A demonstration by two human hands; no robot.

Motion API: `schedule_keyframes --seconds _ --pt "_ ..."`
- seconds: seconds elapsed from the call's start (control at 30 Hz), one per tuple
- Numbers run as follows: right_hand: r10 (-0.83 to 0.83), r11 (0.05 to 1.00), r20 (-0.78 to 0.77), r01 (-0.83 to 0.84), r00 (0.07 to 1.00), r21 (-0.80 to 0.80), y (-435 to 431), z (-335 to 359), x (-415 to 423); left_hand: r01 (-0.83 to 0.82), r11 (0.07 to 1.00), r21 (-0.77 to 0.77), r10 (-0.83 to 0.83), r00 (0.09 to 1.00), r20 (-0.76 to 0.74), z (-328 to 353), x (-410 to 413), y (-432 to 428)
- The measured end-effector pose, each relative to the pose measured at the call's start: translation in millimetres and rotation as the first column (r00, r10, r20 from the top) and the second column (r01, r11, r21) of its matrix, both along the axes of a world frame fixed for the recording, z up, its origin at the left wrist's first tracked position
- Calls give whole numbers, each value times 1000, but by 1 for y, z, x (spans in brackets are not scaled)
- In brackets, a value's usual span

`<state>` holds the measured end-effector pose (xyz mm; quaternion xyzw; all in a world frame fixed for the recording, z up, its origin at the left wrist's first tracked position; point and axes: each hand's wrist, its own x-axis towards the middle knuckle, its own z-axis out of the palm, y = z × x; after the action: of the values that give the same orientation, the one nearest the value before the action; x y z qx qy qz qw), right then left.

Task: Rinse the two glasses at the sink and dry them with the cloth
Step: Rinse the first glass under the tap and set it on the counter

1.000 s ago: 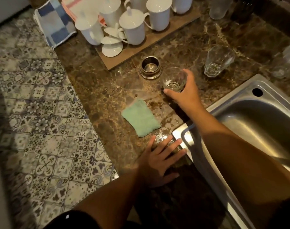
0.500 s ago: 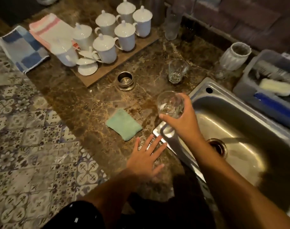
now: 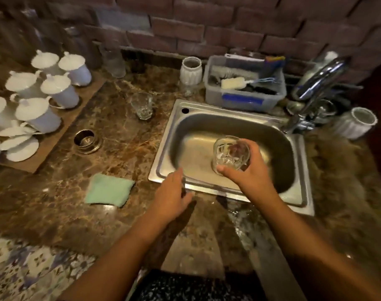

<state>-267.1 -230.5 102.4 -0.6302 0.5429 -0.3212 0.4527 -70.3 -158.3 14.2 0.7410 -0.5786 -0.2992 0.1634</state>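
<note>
Marble counter, steel sink. Right hand grips glass over basin; left hand loosely open, empty

- We see a brown marble counter holding a steel sink.
- On it lie a green cloth, a glass, a metal cup, a wooden board, and a grey tub.
</note>
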Motion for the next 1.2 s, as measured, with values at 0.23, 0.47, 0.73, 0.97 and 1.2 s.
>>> schedule_keyframes --seconds 0.23,0.47,0.73,0.97,1.2 --pt "-107 994 12 107 994 16 1 6 -55 97 983 -158 -149 922 -358 47 -86 -42" --pt "-154 987 89 148 984 66 -16 12 -94 101 978 -181 -183 827 -532 63 -147 -84" --pt "6 977 133 -34 991 209 -68 4 -131 5 995 -97 -64 780 -623 54 -172 -134" --pt "-217 959 130 187 967 212 -164 -35 -180 -12 1000 1 10 783 -622 43 -165 -185" --pt "-636 772 84 631 767 82 -254 -82 -216 -77 995 71 104 781 -615 29 -171 -220"
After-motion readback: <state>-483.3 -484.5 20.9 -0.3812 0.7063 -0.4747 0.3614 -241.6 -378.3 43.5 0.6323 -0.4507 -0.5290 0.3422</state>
